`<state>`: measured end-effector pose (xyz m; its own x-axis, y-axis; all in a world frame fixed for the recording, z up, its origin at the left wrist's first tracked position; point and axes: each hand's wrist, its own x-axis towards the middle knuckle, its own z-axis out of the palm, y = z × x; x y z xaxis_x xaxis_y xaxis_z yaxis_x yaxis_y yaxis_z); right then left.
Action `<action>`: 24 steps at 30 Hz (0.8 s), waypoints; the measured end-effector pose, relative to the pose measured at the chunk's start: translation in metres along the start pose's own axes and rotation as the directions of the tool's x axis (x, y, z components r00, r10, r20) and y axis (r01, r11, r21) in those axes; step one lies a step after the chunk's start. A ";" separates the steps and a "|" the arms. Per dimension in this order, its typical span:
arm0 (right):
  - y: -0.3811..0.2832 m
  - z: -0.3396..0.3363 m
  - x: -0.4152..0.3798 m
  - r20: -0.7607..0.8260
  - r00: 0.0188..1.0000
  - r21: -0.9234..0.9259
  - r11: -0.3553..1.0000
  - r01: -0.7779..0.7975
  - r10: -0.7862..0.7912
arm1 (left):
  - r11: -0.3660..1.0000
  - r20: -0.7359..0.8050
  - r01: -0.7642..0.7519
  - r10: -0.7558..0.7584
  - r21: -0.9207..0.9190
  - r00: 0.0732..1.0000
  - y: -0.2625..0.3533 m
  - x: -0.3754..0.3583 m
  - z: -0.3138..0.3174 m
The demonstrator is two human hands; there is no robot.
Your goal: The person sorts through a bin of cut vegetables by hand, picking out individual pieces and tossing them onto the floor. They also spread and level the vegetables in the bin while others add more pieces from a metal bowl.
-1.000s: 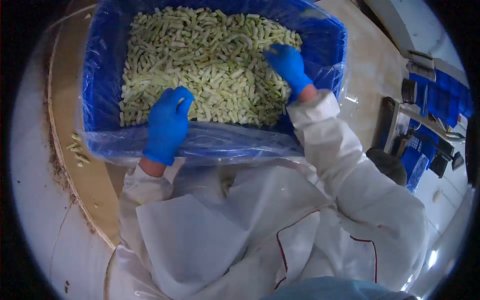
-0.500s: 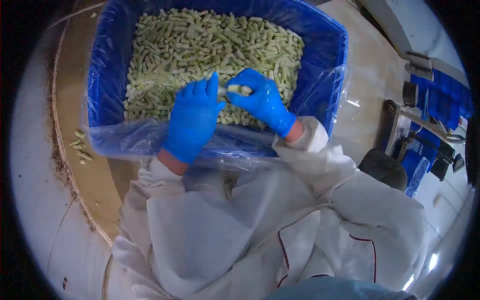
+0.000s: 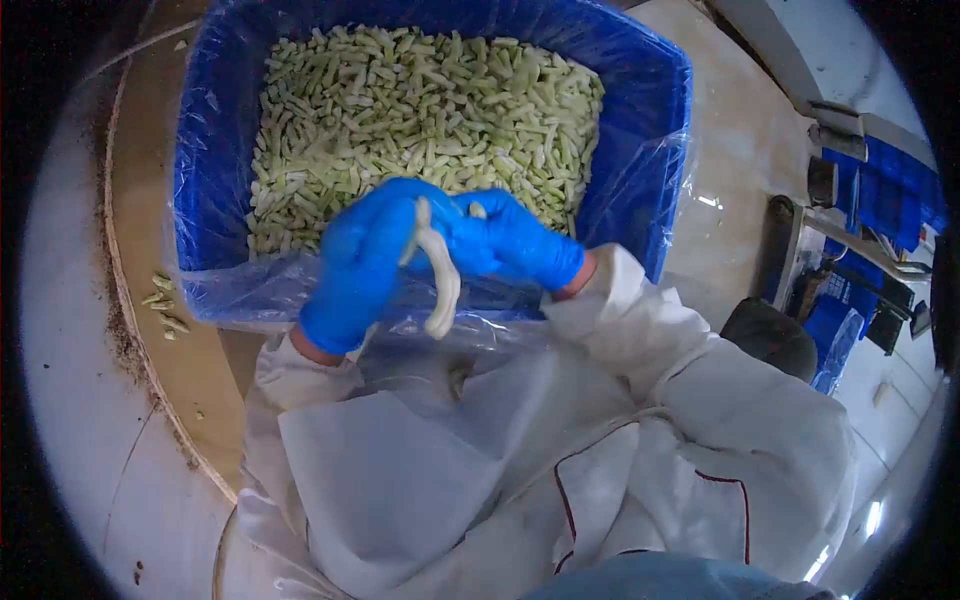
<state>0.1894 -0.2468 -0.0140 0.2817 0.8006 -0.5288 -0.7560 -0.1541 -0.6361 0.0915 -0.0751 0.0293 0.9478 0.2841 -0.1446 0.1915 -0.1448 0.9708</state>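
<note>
- Where the two hands meet, just over the near rim of the blue crate [image 3: 640,150], a long pale peel strip [image 3: 443,285] hangs from between them — it curves down past the rim, its lower end in front of the clear plastic liner [image 3: 250,290].
- Left hand [image 3: 362,262], blue-gloved, grip closed around the upper part of the strip; fingers curled, knuckles toward the camera.
- Right hand [image 3: 512,240], also gloved, grip pinched on a small pale piece [image 3: 477,211] at the strip's top; its fingertips touch the left hand.
- Crate filled with cut green bean pieces [image 3: 420,110], heaped close to the far and side walls; the liner folds over the near rim.
- Left of the crate — a strip of bare counter [image 3: 140,200] up to its curved edge, with a few stray pieces [image 3: 163,300] near that edge.
- Right of the crate, open pale counter surface, then stacked blue crates [image 3: 885,190] well apart.
</note>
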 end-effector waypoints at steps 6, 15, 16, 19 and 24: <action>-0.051 -0.130 0.056 -0.279 0.772 -0.959 0.200 -0.199 -0.571 | 0.868 -0.133 0.267 -0.349 -0.418 0.928 -0.020 0.008 -0.017; -0.047 -0.196 0.109 -0.109 0.889 -0.851 -0.421 -0.315 -0.444 | 0.760 0.014 0.165 -0.202 -0.629 0.979 -0.074 0.005 -0.031; -0.049 -0.178 0.108 -0.163 0.889 -0.846 -0.403 -0.349 -0.428 | 0.729 0.067 0.246 -0.266 -0.639 0.962 -0.067 0.009 -0.035; -0.059 -0.161 0.100 -0.165 0.896 -0.858 -0.387 -0.336 -0.413 | 0.918 -0.006 0.156 -0.169 -0.366 0.986 -0.059 0.005 -0.029; -0.051 -0.186 0.091 -0.055 0.922 -0.973 -0.185 -0.135 -0.384 | 0.859 -0.057 0.183 -0.238 -0.478 0.970 -0.074 0.001 -0.021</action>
<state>0.3631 -0.2735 -0.1345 0.5824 0.7652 -0.2743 0.6769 -0.6434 -0.3575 0.0727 -0.0444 -0.0389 0.8588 0.3639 -0.3606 0.2161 0.3808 0.8990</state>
